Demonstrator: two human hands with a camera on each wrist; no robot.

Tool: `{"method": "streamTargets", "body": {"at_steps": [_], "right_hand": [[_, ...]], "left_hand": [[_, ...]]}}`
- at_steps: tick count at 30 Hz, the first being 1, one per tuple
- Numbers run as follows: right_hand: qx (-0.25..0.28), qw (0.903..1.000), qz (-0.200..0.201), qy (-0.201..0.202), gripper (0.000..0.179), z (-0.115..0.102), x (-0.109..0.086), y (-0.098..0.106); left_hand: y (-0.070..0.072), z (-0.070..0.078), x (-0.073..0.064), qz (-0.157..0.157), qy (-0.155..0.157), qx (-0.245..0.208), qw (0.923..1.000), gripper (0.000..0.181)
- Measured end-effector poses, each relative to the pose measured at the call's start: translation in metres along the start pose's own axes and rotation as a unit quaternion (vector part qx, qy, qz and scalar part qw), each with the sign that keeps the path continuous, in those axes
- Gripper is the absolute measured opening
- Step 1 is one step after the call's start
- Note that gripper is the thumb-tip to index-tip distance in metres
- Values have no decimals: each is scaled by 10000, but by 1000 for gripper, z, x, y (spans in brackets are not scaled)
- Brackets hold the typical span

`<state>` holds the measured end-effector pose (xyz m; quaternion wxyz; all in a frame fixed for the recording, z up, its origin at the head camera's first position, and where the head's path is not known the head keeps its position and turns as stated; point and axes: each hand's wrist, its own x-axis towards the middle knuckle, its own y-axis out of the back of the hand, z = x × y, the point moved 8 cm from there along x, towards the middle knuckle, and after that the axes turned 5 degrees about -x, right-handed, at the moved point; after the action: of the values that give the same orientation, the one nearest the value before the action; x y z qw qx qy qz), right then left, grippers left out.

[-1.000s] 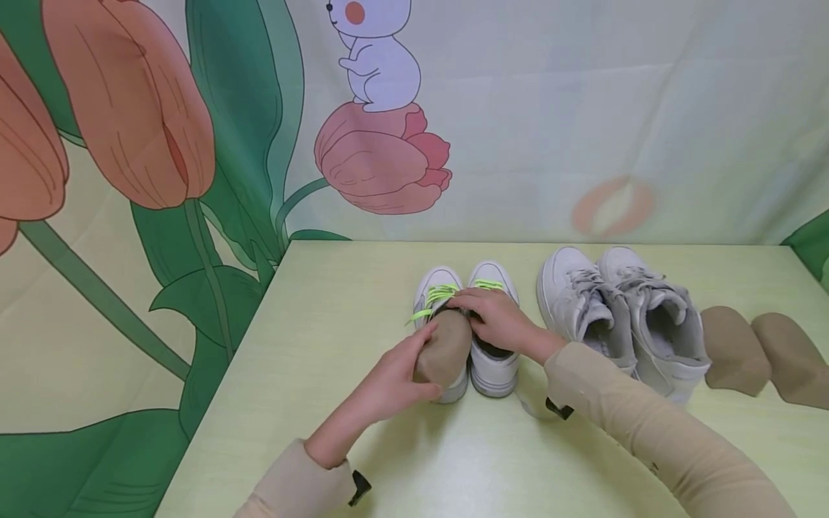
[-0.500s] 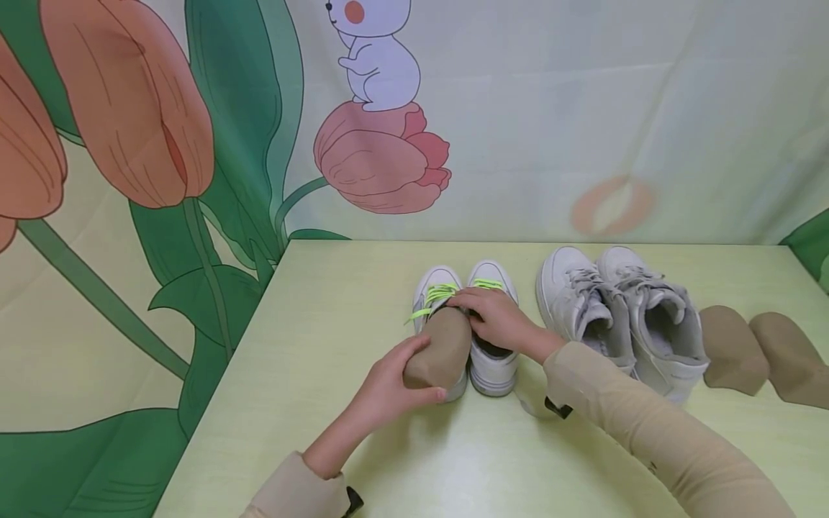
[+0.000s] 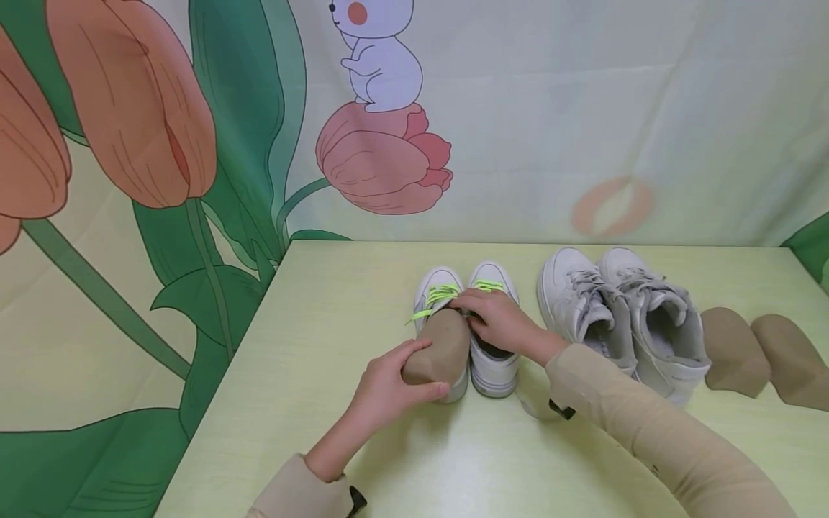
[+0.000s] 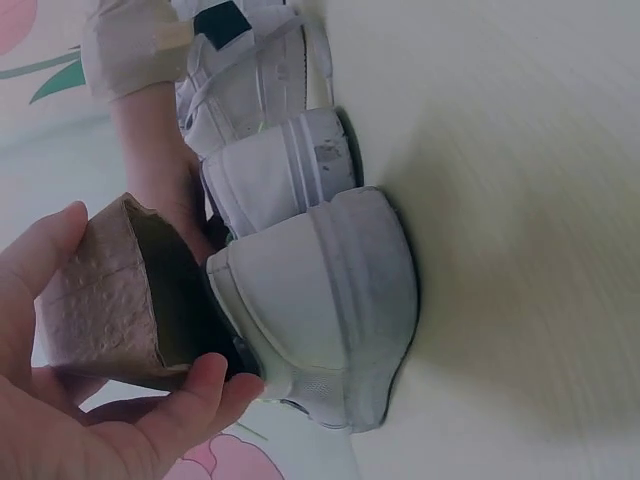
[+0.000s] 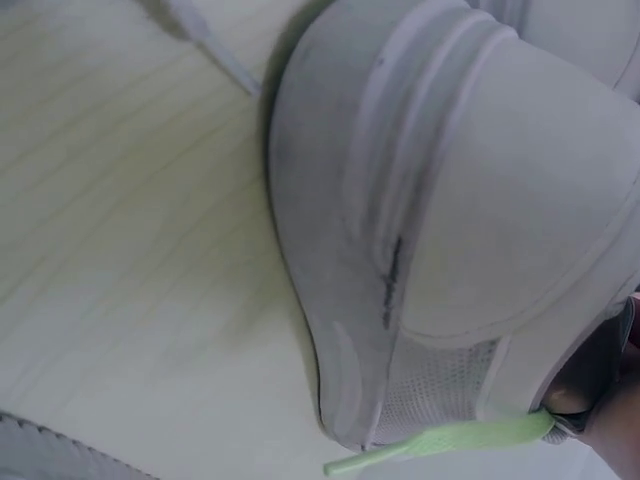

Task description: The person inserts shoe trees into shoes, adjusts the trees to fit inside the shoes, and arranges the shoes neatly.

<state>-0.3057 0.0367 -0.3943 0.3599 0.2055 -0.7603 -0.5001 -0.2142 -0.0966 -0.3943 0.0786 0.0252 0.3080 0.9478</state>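
Observation:
My left hand (image 3: 387, 385) grips a brown moulded-paper shoe insert (image 3: 443, 345), thumb on one side and fingers on the other. The insert's front end is at the opening of the left white sneaker (image 3: 438, 279) with neon green laces; its hollow back end shows in the left wrist view. My right hand (image 3: 499, 320) reaches across the right sneaker (image 3: 495, 378) of that pair, its fingertips pinching at the left sneaker's tongue. Part of the grip is hidden. In the right wrist view, the sneaker's side (image 5: 530, 210) fills much of the frame, the hand barely showing.
A larger pair of worn white sneakers (image 3: 586, 288) stands to the right, close to my right forearm. Beyond it lie two more brown inserts (image 3: 737, 352). All rest on a pale yellow table (image 3: 311, 309), with a printed tulip cloth (image 3: 518, 129) hanging behind.
My left hand has shifted slightly left and down, swinging the insert's back end the same way over the sneaker. The right hand stays in place at the tongue.

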Motion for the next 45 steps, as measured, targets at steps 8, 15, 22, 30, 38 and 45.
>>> {"method": "streamTargets", "body": {"at_steps": [8,15,22,30,38,45], "right_hand": [[-48,10000,-57,7,28,0,-2,1],[206,9995,-133,-211,23,5,0,-2],[844,9912,-413,-927,14,15,2,-6],[1096,9838,-535,-1317,28,14,11,0],[649,9804,-1162,-1453,35,6,26,-5],[22,9882,-1025,-1139,13,2,31,-7]], "left_hand": [[0,7,2,45,100,501,9987,63],[-1,16,6,86,92,1003,9949,61],[-1,18,8,40,102,1144,9934,62],[-1,21,10,-11,34,1273,9919,62],[-1,24,10,-43,2,1259,9920,61],[-1,24,9,-33,-19,1278,9918,61]]}}
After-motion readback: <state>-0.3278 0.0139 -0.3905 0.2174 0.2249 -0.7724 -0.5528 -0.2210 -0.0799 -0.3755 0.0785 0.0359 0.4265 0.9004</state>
